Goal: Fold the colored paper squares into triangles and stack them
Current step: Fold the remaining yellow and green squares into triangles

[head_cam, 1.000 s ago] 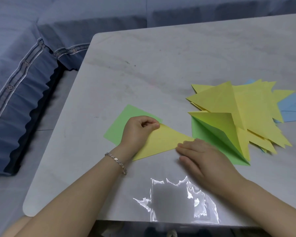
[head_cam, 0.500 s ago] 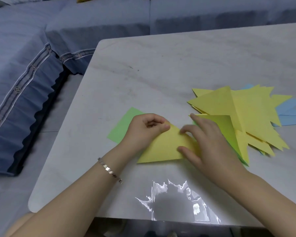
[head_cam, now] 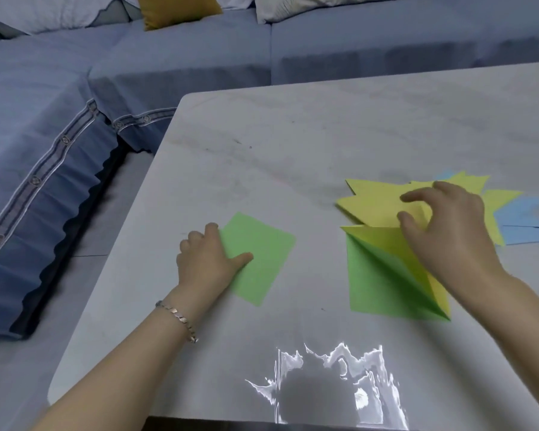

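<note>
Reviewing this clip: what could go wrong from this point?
1. The yellow pile is fanned, with corners poking out every way; the right hand over it may knock it further askew.
2. The green triangle at its near side gapes along its fold, so it might spring open.
3. The left hand touches only the left edge of the green square, which could slide on the glossy table during folding.

Soft, even indoor light covers the pale marble-patterned tabletop [head_cam: 293, 144]. A hard white glare patch, probably an overhead lamp's reflection, breaks its near edge. Shadows under the left hand [head_cam: 206, 262] and right hand [head_cam: 448, 234] are faint. The flat green paper square [head_cam: 262, 262] looks sharp, while the right hand's fingers smear slightly. Wide-angle distortion bends the blue fabric sofa [head_cam: 44, 126].
</note>
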`<state>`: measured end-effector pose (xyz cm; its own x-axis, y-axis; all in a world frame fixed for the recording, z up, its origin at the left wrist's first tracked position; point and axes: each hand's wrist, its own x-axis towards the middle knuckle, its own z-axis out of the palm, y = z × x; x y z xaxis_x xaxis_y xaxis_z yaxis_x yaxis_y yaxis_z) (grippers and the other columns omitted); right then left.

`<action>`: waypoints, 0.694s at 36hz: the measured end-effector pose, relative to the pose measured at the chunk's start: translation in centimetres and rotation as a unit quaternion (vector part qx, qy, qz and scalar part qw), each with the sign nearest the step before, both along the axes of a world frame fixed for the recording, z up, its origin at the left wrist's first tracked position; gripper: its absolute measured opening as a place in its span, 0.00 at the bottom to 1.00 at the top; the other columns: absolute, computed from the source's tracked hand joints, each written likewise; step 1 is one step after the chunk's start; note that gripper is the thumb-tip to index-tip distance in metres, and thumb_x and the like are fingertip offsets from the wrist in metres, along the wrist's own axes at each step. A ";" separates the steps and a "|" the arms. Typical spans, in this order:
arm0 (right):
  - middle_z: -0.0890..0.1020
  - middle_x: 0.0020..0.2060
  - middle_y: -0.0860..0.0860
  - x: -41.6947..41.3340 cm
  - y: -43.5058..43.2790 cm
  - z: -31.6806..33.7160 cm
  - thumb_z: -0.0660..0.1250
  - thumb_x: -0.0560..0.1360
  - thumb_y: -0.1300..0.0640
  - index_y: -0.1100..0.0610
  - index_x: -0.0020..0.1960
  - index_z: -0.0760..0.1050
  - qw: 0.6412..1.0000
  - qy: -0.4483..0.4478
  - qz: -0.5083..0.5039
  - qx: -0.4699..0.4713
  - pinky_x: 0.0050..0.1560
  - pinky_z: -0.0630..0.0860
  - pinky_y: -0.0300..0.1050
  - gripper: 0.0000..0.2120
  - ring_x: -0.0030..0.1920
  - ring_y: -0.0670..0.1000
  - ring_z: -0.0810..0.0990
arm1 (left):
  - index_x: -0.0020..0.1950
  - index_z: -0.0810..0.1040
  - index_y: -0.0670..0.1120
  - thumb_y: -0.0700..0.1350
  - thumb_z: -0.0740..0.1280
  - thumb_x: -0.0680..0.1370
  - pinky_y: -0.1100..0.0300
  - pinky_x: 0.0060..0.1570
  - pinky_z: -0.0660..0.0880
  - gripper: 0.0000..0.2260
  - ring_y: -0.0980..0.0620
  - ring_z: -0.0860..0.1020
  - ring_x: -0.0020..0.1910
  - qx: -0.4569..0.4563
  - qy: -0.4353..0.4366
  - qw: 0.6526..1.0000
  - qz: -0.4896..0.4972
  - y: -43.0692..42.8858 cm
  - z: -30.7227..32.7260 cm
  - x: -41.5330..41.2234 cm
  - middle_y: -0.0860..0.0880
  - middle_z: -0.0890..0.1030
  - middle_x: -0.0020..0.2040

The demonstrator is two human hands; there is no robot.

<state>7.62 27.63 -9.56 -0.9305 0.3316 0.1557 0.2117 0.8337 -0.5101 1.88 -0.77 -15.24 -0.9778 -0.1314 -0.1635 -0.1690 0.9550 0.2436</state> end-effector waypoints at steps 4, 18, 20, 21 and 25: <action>0.71 0.62 0.62 1.5 -2.9 -0.7 0.69 0.71 0.65 0.60 0.51 0.79 0.995 0.060 0.085 -0.001 0.63 0.55 0.41 0.09 0.65 0.61 0.64 | 0.63 0.65 0.43 0.55 0.76 0.64 0.54 0.50 0.70 0.35 0.43 0.72 0.57 0.125 -0.053 0.990 0.035 -0.1 0.7 -1.1 0.43 0.73 0.59; 0.76 0.62 0.58 3.7 -8.2 -3.8 0.72 0.56 0.71 0.56 0.60 0.77 0.922 0.054 0.375 0.079 0.58 0.71 0.58 0.32 0.62 0.61 0.74 | 0.52 0.77 0.38 0.36 0.73 0.69 0.56 0.37 0.79 0.13 0.46 0.82 0.35 0.465 -0.187 0.862 0.081 0.2 4.5 0.6 0.41 0.84 0.42; 0.77 0.60 0.57 3.8 -8.0 -3.8 0.62 0.67 0.66 0.56 0.57 0.79 0.914 0.096 0.386 0.082 0.60 0.69 0.56 0.20 0.62 0.60 0.74 | 0.54 0.76 0.40 0.34 0.72 0.70 0.55 0.37 0.81 0.14 0.45 0.82 0.36 0.504 -0.219 0.832 0.076 0.5 5.0 1.3 0.41 0.84 0.44; 0.78 0.59 0.56 3.9 -7.8 -3.8 0.57 0.73 0.63 0.55 0.54 0.81 0.908 0.120 0.395 0.076 0.61 0.69 0.55 0.17 0.61 0.59 0.75 | 0.54 0.76 0.41 0.33 0.71 0.70 0.54 0.38 0.81 0.14 0.45 0.82 0.37 0.516 -0.231 0.822 0.070 0.7 5.2 1.6 0.41 0.84 0.45; 0.83 0.49 0.51 4.4 -6.9 -3.8 0.50 0.80 0.55 0.56 0.48 0.83 0.880 0.154 0.446 0.057 0.60 0.67 0.51 0.21 0.55 0.54 0.79 | 0.53 0.78 0.47 0.34 0.69 0.72 0.54 0.45 0.78 0.13 0.45 0.82 0.41 0.511 -0.231 0.827 0.033 1.3 5.2 2.2 0.42 0.84 0.46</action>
<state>12.00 20.76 -13.35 -0.7205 -0.5428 0.4317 -0.6862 0.6482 -0.3301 4.09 0.56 -10.06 -0.7765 0.2555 -0.5760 -0.5129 0.2746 0.8133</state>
